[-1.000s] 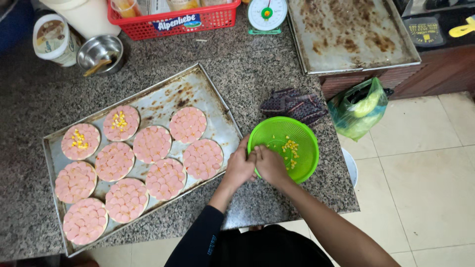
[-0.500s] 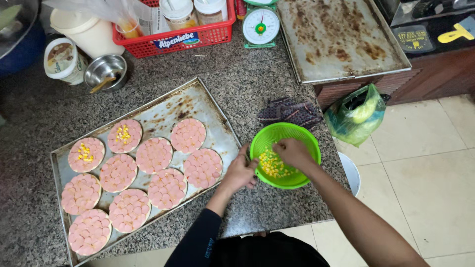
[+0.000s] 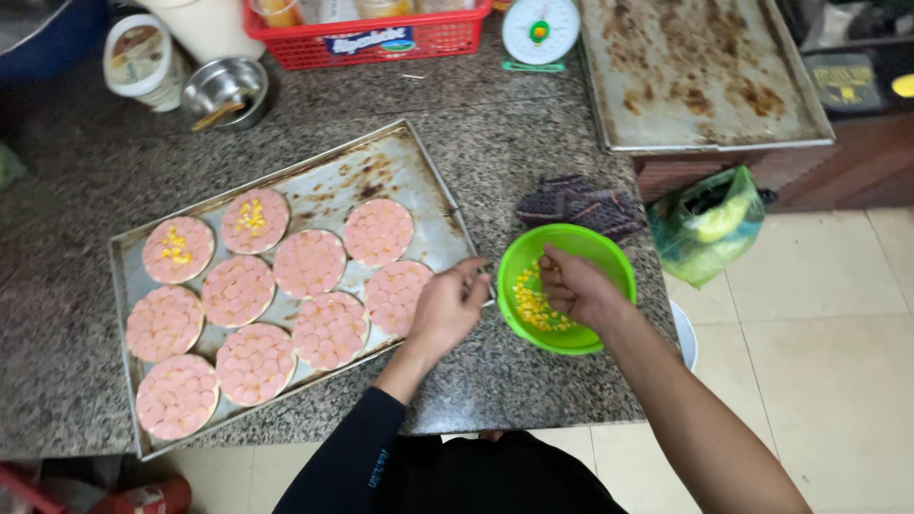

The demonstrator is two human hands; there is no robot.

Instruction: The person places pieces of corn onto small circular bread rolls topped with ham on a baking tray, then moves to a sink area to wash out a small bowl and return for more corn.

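The speckled grey granite counter (image 3: 533, 143) runs out of sight at the top and left, so the red plastic basket (image 3: 381, 38), the round white kitchen scale (image 3: 541, 30) and the small steel bowl (image 3: 225, 90) along its far edge are only partly seen. The long battered metal baking tray (image 3: 328, 186) lies slantwise on it, carrying ten round bases covered in pink sausage slices (image 3: 309, 264); two at the far left wear yellow corn. A second scorched tray (image 3: 700, 76) sits on the wooden stand to the right. Just beside the long tray's near right corner stands the bright green plastic bowl (image 3: 581, 249) with yellow corn kernels (image 3: 535, 306) inside, part of it hidden by the right hand (image 3: 576, 286), whose fingers are bunched down into the bowl; whether they pinch any corn I cannot tell. The left hand (image 3: 449, 306) hangs loosely curled at the tray's edge, holding nothing visible; half a second ago it rested against the bowl's rim.
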